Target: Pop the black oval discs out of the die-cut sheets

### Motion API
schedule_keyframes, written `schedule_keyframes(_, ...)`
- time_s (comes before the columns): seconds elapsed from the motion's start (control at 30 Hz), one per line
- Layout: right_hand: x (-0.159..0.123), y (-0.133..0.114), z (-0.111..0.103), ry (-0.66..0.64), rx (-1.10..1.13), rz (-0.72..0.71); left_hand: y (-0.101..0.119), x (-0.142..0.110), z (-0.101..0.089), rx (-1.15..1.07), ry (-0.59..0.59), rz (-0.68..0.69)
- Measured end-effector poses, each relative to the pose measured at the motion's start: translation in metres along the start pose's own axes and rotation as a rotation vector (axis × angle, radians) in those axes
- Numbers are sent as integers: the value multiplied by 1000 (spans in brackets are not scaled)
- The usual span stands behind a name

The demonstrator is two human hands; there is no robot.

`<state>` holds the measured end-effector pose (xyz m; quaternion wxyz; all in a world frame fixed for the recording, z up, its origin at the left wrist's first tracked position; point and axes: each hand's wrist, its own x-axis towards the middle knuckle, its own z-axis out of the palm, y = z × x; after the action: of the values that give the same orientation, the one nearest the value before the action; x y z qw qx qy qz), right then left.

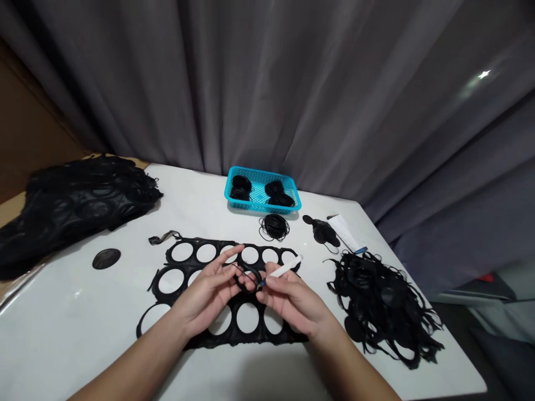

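My left hand (211,289) pinches a thin black rubber ring (247,278) between thumb and fingers, just above a black rubber sheet (196,264) full of round cut-out holes. Close beside it, my right hand (288,298) grips a small white-handled cutting tool (284,269), whose tip rests at the ring. Both hands hover over the middle of the sheet, which lies flat on the white table (62,328).
A blue basket (262,191) with black rings stands at the back. A loose bundle of rings (274,227), black scraps (384,301) at right, a big pile of black sheets (71,206) at left, a black disc (106,258), a white packet (346,233).
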<state>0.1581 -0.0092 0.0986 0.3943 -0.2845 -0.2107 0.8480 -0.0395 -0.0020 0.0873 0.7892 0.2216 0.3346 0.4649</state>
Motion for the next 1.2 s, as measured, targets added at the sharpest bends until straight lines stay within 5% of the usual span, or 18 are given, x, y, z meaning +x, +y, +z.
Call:
schedule_keyframes(0.3, 8, 4, -5, -33, 128, -16, 8, 1, -1, -102, 120, -83)
schedule_keyframes(0.63, 8, 6, -8, -56, 85, -24, 10, -4, 1, 4, 71, -39)
schedule_keyframes(0.8, -5, 5, -1, -137, -382, -213, 7, -10, -1, 356, -152, 223)
schedule_keyframes(0.97, -24, 8, 11, -239, -1173, -555, 2, -13, -2, 580, -90, 583)
schedule_keyframes(1.07, -30, 8, 14, -277, -1346, -576, 0, -14, 0, 555, -49, 612)
schedule_keyframes(1.2, -32, 8, 15, -243, -1292, -503, 0, -15, 3, 542, 2, 539)
